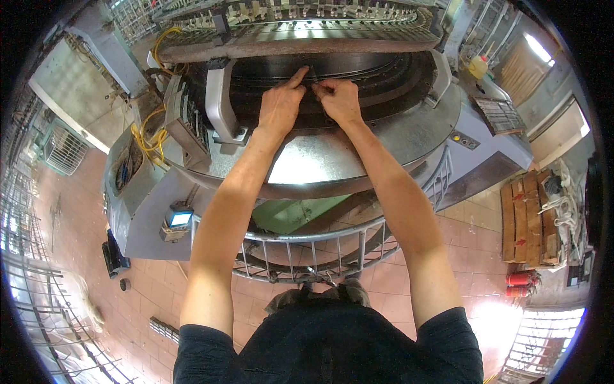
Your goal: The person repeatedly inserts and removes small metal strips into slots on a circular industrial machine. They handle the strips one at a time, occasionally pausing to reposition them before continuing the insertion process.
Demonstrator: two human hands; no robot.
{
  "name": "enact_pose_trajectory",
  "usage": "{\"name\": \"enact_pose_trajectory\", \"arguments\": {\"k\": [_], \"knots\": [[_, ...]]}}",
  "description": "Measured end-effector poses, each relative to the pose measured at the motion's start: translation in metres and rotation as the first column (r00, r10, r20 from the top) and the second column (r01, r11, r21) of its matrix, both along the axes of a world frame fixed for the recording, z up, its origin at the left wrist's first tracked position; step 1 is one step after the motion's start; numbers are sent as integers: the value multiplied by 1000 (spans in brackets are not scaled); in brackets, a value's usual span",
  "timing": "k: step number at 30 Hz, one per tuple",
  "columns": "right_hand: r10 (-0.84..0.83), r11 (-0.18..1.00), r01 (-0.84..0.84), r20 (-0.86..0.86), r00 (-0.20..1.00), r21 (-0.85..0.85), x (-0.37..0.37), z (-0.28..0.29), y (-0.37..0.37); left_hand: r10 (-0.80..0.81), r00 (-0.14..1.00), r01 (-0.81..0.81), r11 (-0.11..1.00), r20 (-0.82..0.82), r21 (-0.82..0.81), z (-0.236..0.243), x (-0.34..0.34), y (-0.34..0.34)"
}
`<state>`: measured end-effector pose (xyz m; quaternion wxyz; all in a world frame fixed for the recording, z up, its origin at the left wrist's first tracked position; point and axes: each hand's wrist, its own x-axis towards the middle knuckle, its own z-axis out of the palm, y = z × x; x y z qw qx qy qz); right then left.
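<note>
Black shirt (326, 345), left hand (281, 107), right hand (340, 101), at dark ring (400, 86)

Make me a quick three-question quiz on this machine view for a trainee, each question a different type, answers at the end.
1. True or false: the left hand is gripping the yellow cables.
2. Multiple choice: in which part of the picture is the lit screen?
A) Left half
B) Right half
C) Top edge
3. Fill in the blank: the cylinders near the wooden slats are coloured ____.

Key:
1. False; it is over the dark curved surface, beside the right hand.
2. A
3. red
</note>
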<state>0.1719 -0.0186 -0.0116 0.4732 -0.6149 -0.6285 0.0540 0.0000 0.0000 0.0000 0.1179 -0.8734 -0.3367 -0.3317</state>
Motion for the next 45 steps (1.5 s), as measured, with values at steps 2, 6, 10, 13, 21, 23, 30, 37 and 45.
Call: {"name": "enact_pose_trajectory", "arguments": {"k": [2,6,10,13,21,23,30,37,45], "knots": [[5,1000,-5,-44,999,0,-1,0,1,-12,1000,12,1000,11,3,1,0,0],[14,1000,-13,-27,1000,10,3,0,-1,-36,998,36,999,42,2,-2,3,-1],[11,1000,-11,-38,999,11,3,0,-2,-30,999,30,1000,36,9,-3,3,0],[8,999,-10,-56,998,-36,3,1,-2,-4,1000,4,1000,13,-2,-3,4,0],[13,999,-15,-74,997,-31,2,-1,0,-3,1000,3,1000,14,1,-1,4,-1],[1,999,-5,-87,996,-38,2,-3,1,-6,1000,6,1000,17,-1,-2,4,-2],[-8,1000,8,-60,998,-5,3,-7,5,-2,1000,2,999,-1,-34,-2,3,0],[-25,1000,25,-27,999,9,2,-4,1,11,1000,-12,1000,-25,-20,-3,4,0],[-29,1000,28,-22,999,-9,0,-1,-1,-21,999,21,1000,39,-9,-4,4,1]]}}
